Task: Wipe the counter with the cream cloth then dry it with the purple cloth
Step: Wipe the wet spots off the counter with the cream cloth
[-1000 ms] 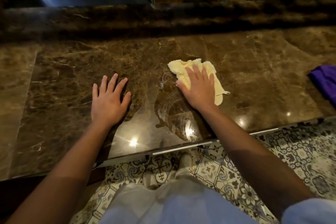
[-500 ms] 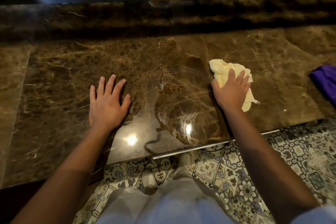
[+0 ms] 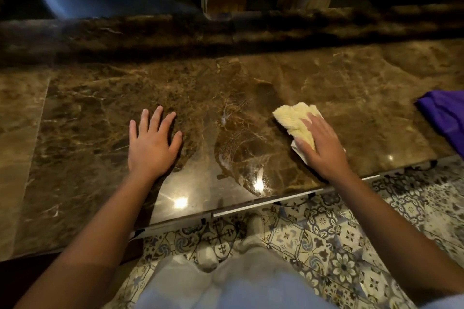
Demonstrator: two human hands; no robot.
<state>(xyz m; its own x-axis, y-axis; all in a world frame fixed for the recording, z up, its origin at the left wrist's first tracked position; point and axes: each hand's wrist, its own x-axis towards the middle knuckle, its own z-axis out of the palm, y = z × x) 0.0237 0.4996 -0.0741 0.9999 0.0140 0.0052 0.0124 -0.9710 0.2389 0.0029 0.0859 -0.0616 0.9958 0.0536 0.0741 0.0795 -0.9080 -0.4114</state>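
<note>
I've swept the cream cloth (image 3: 293, 118) rightward under my right hand (image 3: 324, 143), fingers together and flat on it. Streaks (image 3: 238, 148) shine left of them. Left hand (image 3: 150, 143) stays spread. Wiping looks unfinished; the purple cloth (image 3: 444, 118) waits.

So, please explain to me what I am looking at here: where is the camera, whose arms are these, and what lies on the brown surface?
There is no machine here. A person wears a wide-angle camera on the head, looking forward and down, so the two arms entering from below are that person's own. The brown surface is a polished marble counter; below its near edge you see patterned floor tiles. The left hand lies flat on the bare counter and holds nothing. The right hand presses flat on a crumpled cream cloth, used for wiping. Between the hands, streaky smears shine on the stone. At the far right lies a purple cloth, untouched, partly cut off by the frame.
</note>
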